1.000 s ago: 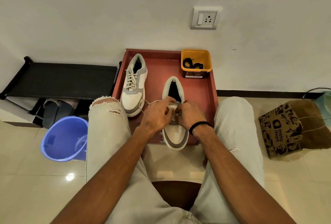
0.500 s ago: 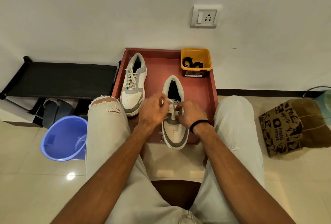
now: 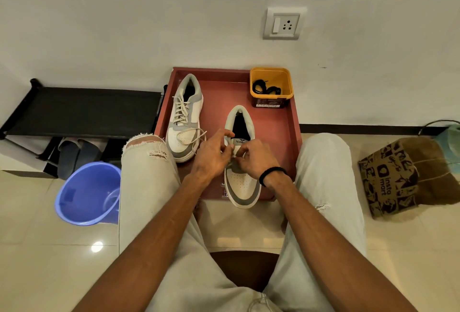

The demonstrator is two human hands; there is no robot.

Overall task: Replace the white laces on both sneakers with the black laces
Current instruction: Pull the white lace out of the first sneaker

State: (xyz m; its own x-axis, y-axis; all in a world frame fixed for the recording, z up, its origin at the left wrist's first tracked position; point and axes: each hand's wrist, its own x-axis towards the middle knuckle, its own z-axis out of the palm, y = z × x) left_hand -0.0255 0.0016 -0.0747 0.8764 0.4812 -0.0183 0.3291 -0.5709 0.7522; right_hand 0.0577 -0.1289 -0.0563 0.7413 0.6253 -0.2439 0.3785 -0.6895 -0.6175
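Everything placed around the tray (image 3: pixel 295 122)

Two sneakers on it, one (image 3: pixel 185 117) left of the other (image 3: pixel 242 184); tub (image 3: pixel 270 80) at its far right corner; bucket (image 3: pixel 84 192) left, bag (image 3: pixel 398 177) right.

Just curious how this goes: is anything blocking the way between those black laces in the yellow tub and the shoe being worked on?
Nothing visible does. The black laces lie in the open yellow tub; bare tray separates it from the near sneaker.

On the red tray (image 3: pixel 273 124), both hands meet over the right sneaker (image 3: pixel 242 184) at centre: left hand (image 3: pixel 211 156) and right hand (image 3: pixel 256 159) pinch its white lace (image 3: pixel 234 153). The laced left sneaker (image 3: pixel 185 119) lies at 10 o'clock; the yellow tub (image 3: pixel 271 76) with black laces (image 3: pixel 266 88) at 1 o'clock
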